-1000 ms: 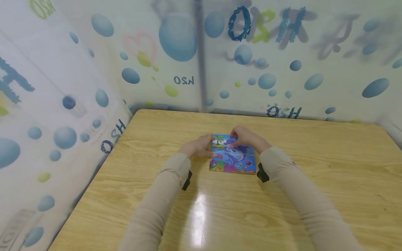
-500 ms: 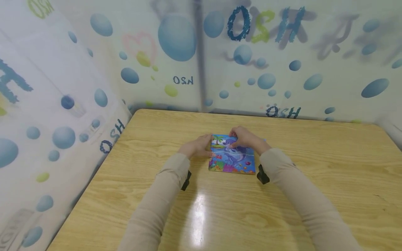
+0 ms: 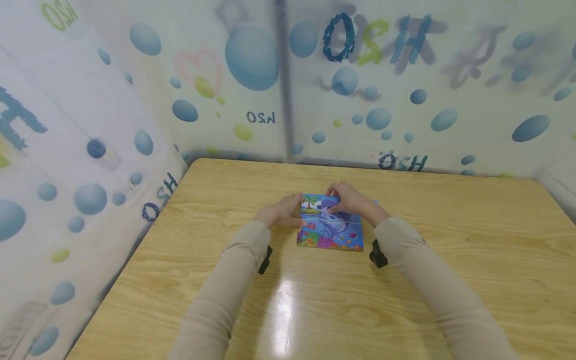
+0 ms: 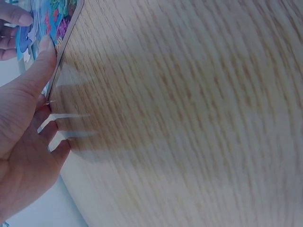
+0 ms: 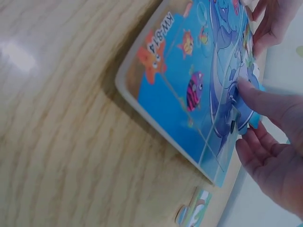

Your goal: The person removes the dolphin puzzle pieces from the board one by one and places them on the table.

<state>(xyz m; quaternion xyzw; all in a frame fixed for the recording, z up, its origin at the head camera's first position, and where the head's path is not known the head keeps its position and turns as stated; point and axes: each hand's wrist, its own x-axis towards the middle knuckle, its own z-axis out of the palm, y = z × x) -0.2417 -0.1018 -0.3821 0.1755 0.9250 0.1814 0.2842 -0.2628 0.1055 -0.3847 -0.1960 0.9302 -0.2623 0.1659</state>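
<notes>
My right hand [image 3: 352, 199]: thumb on the face, fingers curled behind, pinching a purple-and-blue dolphin-printed puzzle piece [image 5: 242, 109] at the far part of the flat rectangular blue sea-scene puzzle board [image 3: 326, 236]. Board lies on the pale wood-grain table [image 3: 450, 220]. My left hand [image 3: 283, 210]: spread, fingers slightly bent, grasping nothing, thumb touching the board's left edge. Small green-and-white piece [image 5: 199, 207] near its far right corner.

The wooden table [image 3: 472, 225] bears a puzzle [image 3: 332, 237] and loose piece [image 5: 199, 208].

bubble-patterned walls [image 3: 315, 100], wooden table [image 3: 472, 225]
</notes>
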